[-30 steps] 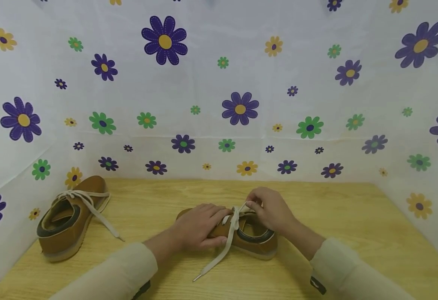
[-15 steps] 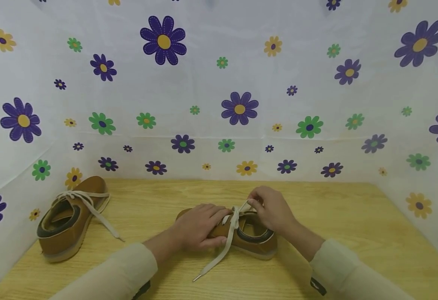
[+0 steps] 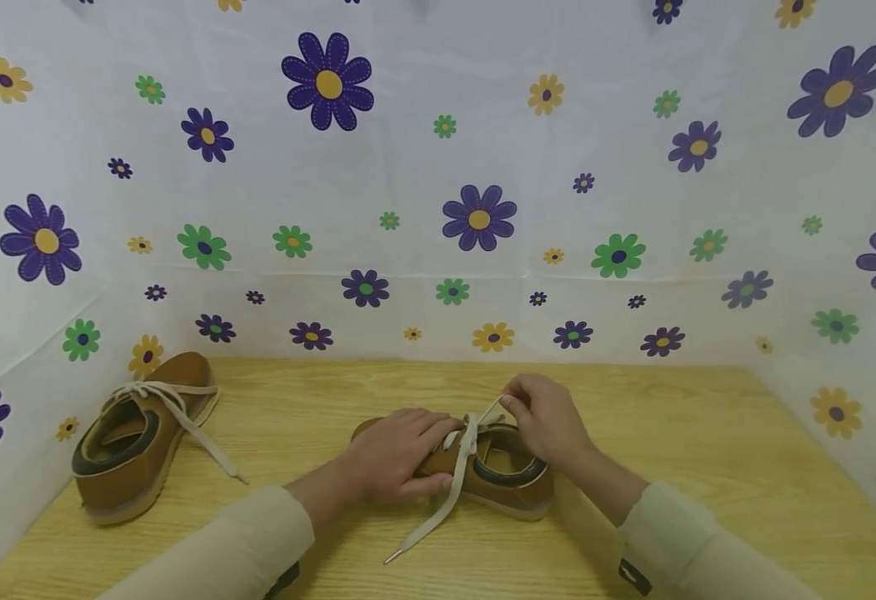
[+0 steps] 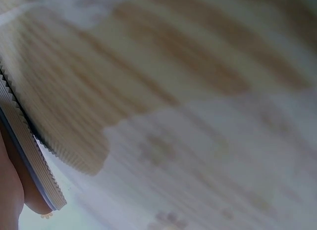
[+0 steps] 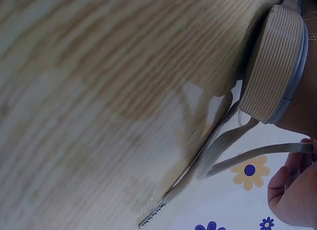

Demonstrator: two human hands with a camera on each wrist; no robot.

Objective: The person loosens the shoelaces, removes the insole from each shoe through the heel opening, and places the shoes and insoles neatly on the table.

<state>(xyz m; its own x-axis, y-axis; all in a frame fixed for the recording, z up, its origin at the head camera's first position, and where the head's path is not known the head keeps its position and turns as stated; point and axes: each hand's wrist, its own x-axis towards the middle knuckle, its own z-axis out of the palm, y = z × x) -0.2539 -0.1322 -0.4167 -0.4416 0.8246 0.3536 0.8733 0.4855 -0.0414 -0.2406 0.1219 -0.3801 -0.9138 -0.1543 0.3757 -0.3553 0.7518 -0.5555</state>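
Observation:
A brown leather shoe [image 3: 516, 500] stands near the middle of the wooden table in the head view, toe to the left. My left hand [image 3: 396, 454] holds its front part from above, fingers over the top and thumb along the near side; the toe is mostly covered. Between thumb and forefinger, my right hand [image 3: 550, 421] pinches a cream shoelace [image 3: 492, 407], drawn taut up and right from the knot. Another lace end [image 3: 438, 521] hangs over the near side onto the table. In the right wrist view, a slack lace with a metal tip [image 5: 151, 215] lies beside the sole [image 5: 277, 67].
A matching brown shoe [image 3: 126, 492] stands at the table's left, its lace loosely tied with one end trailing on the wood. White cloth [image 3: 407, 167] printed with flowers walls the back and both sides of the table [image 3: 633, 533].
My right hand has moved slightly right and up, drawing the pinched lace out longer and tighter from the knot. My left hand and both shoes have stayed put.

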